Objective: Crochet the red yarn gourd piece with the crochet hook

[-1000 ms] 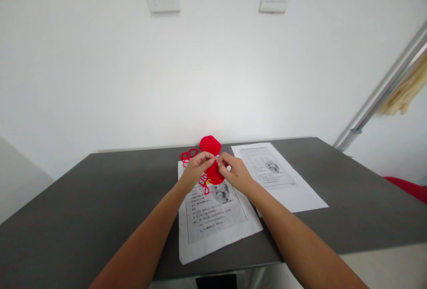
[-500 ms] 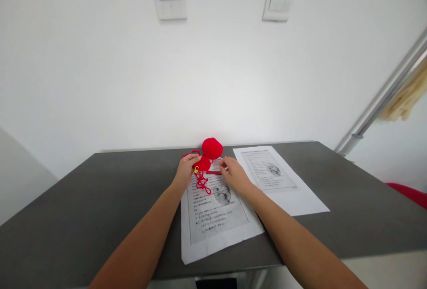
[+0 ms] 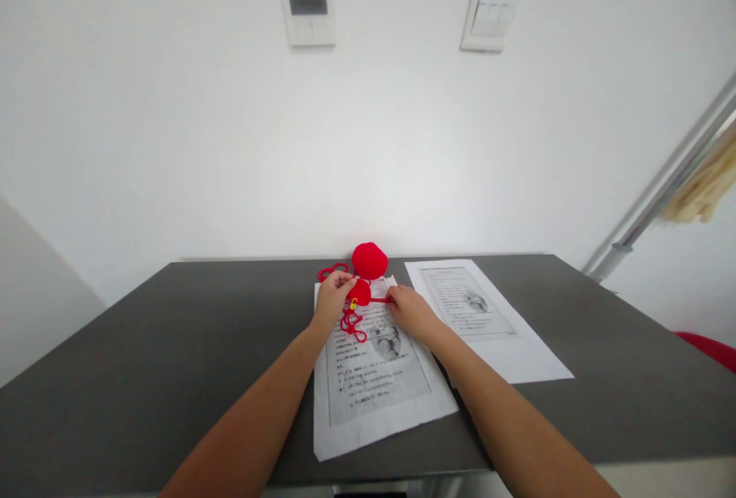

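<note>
My left hand [image 3: 334, 296] pinches a small red crocheted piece [image 3: 359, 293] with a yellow marker on it, low over a printed sheet [image 3: 376, 364]. My right hand [image 3: 407, 309] is closed on a thin red stick, perhaps a crochet hook [image 3: 379, 299], that reaches to the piece. Loose red yarn [image 3: 352, 324] hangs from the piece onto the sheet. A red yarn ball [image 3: 369, 260] sits just behind the hands, with yarn loops [image 3: 331, 272] to its left.
A dark grey table [image 3: 143, 360] stands against a white wall. A second printed sheet [image 3: 488, 322] lies to the right. A wall panel [image 3: 308, 10] and a light switch [image 3: 487, 19] hang above. A metal pole [image 3: 661, 184] leans at the right.
Both hands have come down from a raised position onto the sheet. The red piece, first held up between them, now rests low under my left fingers. The view tilted slightly downward.
</note>
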`<state>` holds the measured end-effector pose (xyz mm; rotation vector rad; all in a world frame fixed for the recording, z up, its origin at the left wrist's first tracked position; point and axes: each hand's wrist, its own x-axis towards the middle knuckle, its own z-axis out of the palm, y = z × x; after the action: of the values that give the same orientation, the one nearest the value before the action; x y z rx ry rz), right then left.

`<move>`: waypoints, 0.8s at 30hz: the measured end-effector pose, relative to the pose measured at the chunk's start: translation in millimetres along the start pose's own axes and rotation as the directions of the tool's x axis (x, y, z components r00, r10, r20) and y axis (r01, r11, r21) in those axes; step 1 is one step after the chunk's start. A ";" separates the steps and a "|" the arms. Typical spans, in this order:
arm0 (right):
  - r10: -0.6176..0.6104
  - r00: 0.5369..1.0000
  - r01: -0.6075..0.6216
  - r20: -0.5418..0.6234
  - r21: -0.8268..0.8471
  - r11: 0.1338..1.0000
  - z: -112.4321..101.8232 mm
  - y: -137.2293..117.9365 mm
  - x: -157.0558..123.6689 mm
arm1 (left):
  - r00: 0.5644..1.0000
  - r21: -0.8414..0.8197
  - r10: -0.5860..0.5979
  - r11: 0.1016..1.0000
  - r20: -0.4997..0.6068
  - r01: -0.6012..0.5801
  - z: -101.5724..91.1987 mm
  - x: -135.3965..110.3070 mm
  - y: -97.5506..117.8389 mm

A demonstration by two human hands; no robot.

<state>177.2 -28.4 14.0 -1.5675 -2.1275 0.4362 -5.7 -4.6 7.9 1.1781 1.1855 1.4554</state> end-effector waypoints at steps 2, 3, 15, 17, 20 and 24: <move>0.041 0.998 -0.039 -0.040 0.065 0.997 -0.4 4.2 1.3 | 0.998 0.004 0.043 0.999 -0.034 -0.043 -0.9 -0.8 1.1; 0.065 0.996 -0.058 -0.063 0.107 0.993 -0.9 6.4 2.2 | 0.998 0.000 0.048 0.999 -0.046 -0.048 -1.5 -0.7 1.3; 0.227 0.962 -0.034 -0.150 0.763 0.645 -4.4 -1.1 11.8 | 0.997 -0.074 -0.073 0.994 0.036 0.076 2.6 3.1 -8.8; 0.196 0.975 -0.005 -0.106 0.870 0.494 -4.0 -6.2 10.2 | 0.992 -0.079 -0.100 0.991 0.078 0.106 6.5 1.8 -10.5; 0.185 0.980 0.007 -0.078 0.934 0.357 -3.5 -12.5 6.7 | 0.983 -0.077 -0.123 0.988 0.134 0.134 12.8 -1.5 -11.8; 0.191 0.976 0.034 -0.108 0.935 0.354 -4.8 -16.8 4.1 | 0.971 -0.075 -0.125 0.987 0.203 0.142 18.5 -7.1 -11.2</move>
<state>165.2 -29.7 27.2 -0.9075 -1.1491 1.2199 14.3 -7.4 -2.5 1.1309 1.0325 1.2467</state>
